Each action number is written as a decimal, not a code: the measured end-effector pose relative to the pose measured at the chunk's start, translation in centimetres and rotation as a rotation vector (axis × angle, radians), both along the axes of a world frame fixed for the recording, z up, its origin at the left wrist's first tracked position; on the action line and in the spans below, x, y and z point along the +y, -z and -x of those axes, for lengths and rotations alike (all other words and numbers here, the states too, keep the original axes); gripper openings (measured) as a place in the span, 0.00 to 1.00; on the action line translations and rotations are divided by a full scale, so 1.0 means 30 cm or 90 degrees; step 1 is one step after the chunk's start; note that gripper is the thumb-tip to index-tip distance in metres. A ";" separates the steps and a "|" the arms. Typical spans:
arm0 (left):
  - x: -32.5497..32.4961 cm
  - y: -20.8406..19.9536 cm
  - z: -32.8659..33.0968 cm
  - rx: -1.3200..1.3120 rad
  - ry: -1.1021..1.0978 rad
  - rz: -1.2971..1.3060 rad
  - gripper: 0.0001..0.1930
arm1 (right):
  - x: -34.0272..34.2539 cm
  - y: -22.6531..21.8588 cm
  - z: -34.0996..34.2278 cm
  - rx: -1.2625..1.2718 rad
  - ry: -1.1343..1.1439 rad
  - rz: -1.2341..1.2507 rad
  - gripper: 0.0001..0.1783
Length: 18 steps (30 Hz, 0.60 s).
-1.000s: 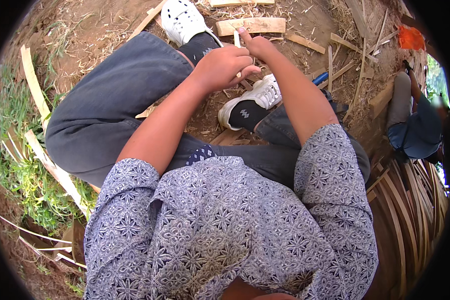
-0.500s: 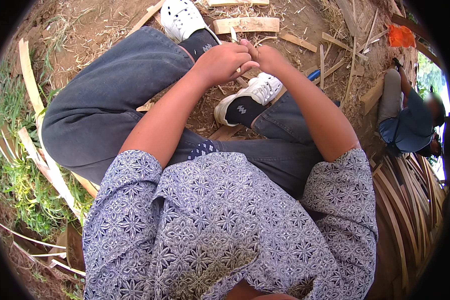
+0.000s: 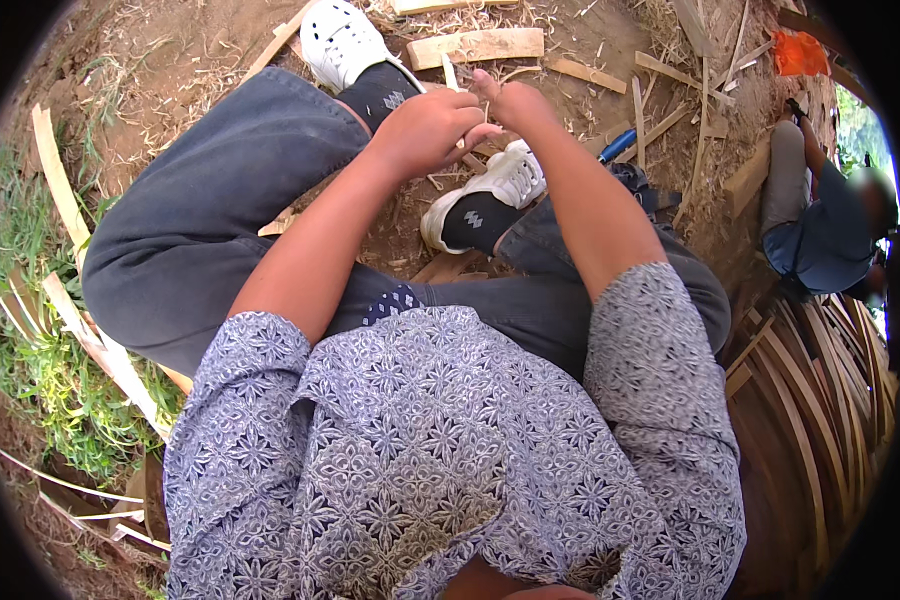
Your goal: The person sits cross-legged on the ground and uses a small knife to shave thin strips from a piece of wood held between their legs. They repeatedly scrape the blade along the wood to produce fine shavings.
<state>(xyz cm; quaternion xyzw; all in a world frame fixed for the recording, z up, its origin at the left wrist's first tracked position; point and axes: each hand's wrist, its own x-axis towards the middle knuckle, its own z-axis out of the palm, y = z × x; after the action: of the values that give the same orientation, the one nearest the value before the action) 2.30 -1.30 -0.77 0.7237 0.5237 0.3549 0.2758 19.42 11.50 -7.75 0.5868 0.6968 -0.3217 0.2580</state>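
My left hand (image 3: 428, 130) is closed around a slim pale wooden stick (image 3: 450, 72). The stick's narrow end points up and away past my knuckles, and a short bit of it shows below my fingers. Close by on the right, my right hand (image 3: 520, 108) is curled, its thumb raised toward the stick. A small gap parts the two hands. Whatever my right fingers hold is hidden from this view. Beyond my right forearm lies a blue, rod-like object (image 3: 618, 146), partly covered by the arm.
A short curved wooden block (image 3: 475, 47) lies on the dirt past my hands, among shavings and offcuts (image 3: 588, 74). My white shoes (image 3: 345, 45) frame the work. Long wooden strips (image 3: 805, 400) are heaped at the right, near another person (image 3: 820, 245). An orange bag (image 3: 800, 54) sits farther off.
My hands have come slightly apart, and the right hand has drawn a little toward me. More of the pale stick shows now. The whole view has shifted a bit.
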 end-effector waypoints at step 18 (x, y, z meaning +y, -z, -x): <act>0.002 0.012 0.002 0.008 0.036 -0.025 0.17 | 0.015 -0.034 0.022 0.073 -0.068 0.066 0.60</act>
<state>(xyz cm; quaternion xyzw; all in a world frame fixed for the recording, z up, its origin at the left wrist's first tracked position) 2.22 -1.25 -1.12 0.7457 0.4975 0.3528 0.2683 18.77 11.95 -6.73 0.5150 0.7233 -0.3764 0.2645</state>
